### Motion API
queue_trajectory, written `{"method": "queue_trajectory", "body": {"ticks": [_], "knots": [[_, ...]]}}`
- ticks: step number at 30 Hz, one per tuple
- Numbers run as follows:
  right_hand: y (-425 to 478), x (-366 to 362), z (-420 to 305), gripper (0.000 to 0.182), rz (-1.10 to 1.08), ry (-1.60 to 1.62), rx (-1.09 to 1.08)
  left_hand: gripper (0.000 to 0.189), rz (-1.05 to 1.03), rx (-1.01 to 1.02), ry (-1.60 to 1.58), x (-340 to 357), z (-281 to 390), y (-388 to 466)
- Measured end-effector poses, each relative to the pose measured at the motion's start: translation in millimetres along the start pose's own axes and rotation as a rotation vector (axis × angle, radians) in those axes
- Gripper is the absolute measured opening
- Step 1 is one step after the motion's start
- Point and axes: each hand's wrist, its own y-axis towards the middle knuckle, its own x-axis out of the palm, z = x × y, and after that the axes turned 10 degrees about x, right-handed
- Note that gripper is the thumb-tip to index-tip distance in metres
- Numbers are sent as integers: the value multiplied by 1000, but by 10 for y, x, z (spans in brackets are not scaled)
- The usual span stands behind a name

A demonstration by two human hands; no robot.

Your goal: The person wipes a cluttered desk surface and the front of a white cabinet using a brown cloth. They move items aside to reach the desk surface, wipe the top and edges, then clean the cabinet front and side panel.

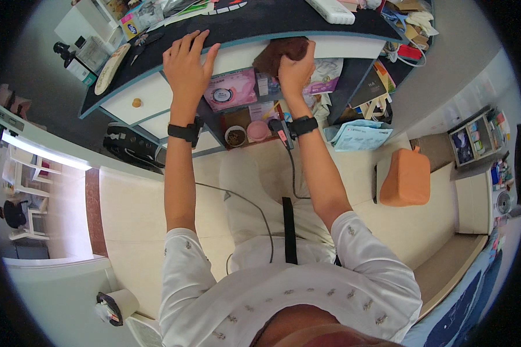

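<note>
My right hand [297,71] grips a dark brown cloth [274,56]. The cloth lies against the white drawer front [351,48] just beneath the desk's edge, and the palm side of the hand is hidden. Flat on the front edge of the black desktop [260,21], my left hand [187,58] rests with its thumb apart from the fingers, holding nothing. Under the drawer, shelves hold a pink package [231,90], a purple-and-white package [328,77], a pink round container [258,130] and a white cup with brown contents [235,136].
A white device [332,11], a pale elongated case [112,69] and a pump bottle [79,69] stand on the desk. A black bag [132,143] leans below left. A light-blue package [360,135] and an orange seat [406,178] are at right. A cable [260,210] crosses my lap.
</note>
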Motion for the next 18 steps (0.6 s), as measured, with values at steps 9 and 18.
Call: {"method": "queue_trajectory", "body": {"ticks": [9,18], "knots": [[-87,-304,-29,52,-133,118,18,37,-122,-21,9,-80,20,-12],[-211,-534,-141,46,-142,122,25,52,-144,-42,16,-114,70,5]]}}
